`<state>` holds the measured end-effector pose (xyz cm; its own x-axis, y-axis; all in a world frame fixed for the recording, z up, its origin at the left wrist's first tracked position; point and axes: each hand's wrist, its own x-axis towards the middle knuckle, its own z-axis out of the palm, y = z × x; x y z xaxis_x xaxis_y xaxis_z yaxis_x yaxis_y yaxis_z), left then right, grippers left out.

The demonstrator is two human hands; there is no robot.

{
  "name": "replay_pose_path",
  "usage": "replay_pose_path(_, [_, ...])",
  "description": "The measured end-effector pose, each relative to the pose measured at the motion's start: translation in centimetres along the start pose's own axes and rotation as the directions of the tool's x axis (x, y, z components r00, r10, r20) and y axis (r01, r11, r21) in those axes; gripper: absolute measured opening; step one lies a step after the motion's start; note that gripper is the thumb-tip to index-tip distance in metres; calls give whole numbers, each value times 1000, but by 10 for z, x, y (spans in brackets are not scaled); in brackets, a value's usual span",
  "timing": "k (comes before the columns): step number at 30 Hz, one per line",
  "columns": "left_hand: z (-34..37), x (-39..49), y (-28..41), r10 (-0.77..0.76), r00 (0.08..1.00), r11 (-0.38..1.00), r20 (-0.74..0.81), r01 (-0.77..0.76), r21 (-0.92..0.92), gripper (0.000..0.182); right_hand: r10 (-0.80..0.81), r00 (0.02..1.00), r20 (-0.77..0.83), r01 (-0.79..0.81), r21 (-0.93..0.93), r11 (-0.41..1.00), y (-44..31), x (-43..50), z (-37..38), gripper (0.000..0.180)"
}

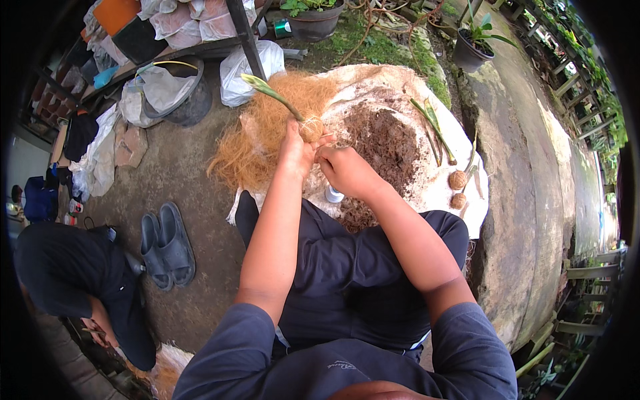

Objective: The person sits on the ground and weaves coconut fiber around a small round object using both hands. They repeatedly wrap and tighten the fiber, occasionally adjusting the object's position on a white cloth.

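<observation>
My left hand [295, 150] holds a round ball of coconut fibre [311, 129] wound with pale thread. From the ball rises a thick variegated leaf [272, 95], probably a snake plant, leaning to the upper left. Just below the ball, my right hand [345, 170] has its fingers curled in close to my left fingers; whether a thread is pinched in them is too small to see. Beneath my right wrist stands a white spool [334, 194], partly hidden. Loose brown coconut fibre [235, 155] lies left of the hands, and dark crumbly soil [382, 142] to their right.
A white sack sheet [400, 80] lies under the materials. On its right are loose leaf cuttings [434, 127] and two wrapped balls [457, 180]. Grey slides [167, 245] and another person [85, 280] are at left. A black bucket [182, 102] stands behind; a potted plant [472, 52] is farther right.
</observation>
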<state>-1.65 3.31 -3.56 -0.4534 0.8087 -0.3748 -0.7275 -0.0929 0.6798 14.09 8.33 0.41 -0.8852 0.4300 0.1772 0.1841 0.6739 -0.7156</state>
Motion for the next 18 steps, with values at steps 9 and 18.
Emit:
replay_pose_path(9, [-9, 8, -7, 51, 996, 998, 72, -49, -28, 49, -25, 998, -54, 28, 51, 998, -17, -3, -16, 13])
replay_pose_path(18, [-18, 27, -9, 179, 980, 963, 89, -156, -217, 39, -26, 997, -78, 30, 44, 999, -20, -4, -13, 13])
